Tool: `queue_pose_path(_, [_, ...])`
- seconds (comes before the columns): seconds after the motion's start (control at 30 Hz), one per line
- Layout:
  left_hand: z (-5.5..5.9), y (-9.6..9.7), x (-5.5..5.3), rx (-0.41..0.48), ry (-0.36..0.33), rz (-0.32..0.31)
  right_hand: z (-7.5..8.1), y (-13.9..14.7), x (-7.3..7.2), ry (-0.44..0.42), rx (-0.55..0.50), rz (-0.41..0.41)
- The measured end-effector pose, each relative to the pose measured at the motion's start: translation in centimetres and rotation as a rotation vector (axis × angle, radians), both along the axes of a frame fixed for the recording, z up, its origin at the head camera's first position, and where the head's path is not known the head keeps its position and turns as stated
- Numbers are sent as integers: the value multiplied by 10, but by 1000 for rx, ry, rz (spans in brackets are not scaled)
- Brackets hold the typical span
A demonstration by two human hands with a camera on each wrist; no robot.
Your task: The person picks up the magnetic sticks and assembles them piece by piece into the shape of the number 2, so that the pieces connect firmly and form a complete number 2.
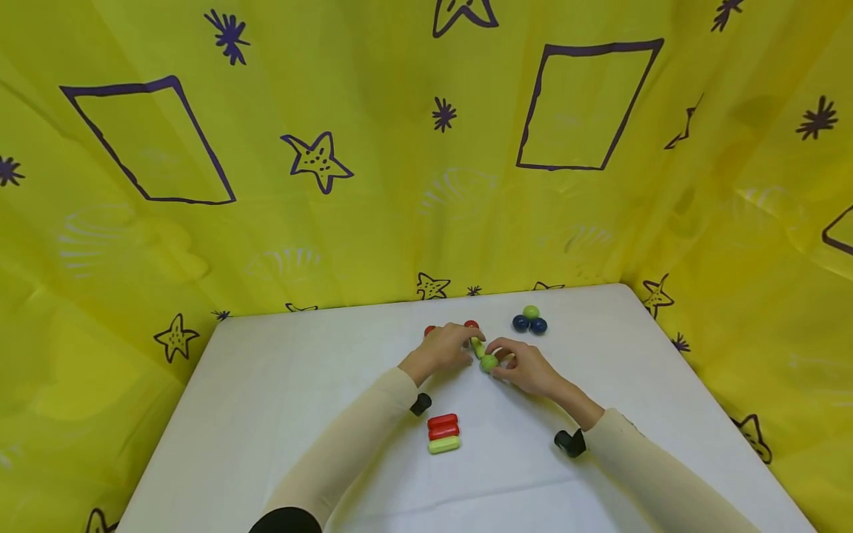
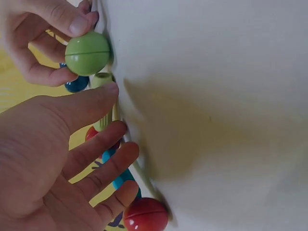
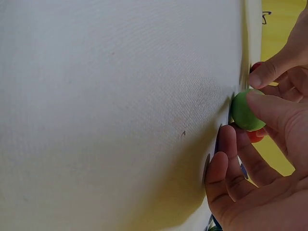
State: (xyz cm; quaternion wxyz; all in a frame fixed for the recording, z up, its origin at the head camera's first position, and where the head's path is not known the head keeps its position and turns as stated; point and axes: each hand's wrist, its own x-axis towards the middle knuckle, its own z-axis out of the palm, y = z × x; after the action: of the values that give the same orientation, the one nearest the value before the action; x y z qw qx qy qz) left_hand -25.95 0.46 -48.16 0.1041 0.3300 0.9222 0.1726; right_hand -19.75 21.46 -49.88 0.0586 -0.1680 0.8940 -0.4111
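The left hand [image 1: 448, 348] is half open with fingers loosely spread, its thumb and 1 finger at the green stick [image 1: 477, 348]; I cannot tell if they pinch it. The right hand [image 1: 526, 368] pinches the green ball [image 1: 489, 363], just beside the end of this stick. The step in hand seems to be bringing these 2 pieces together; the next move probably calls for lining up ball and stick end. No container is visible: 2 red sticks [image 1: 443, 421] and 2 blue balls [image 1: 520, 323] lie directly on the table [image 1: 300, 392].
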Motion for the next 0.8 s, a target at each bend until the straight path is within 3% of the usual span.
queue_pose_path(0.37, [-7, 5, 0, 24, 73, -30, -2, 2, 1, 6, 4, 5])
queue_pose_path(0.67, [-11, 5, -4, 52, 74, -37, -4, 2, 1, 13, 0, 3])
queue_pose_path(0.8, [-11, 4, -5, 96, 44, -28, -4, 2, 1, 17, 8, -9])
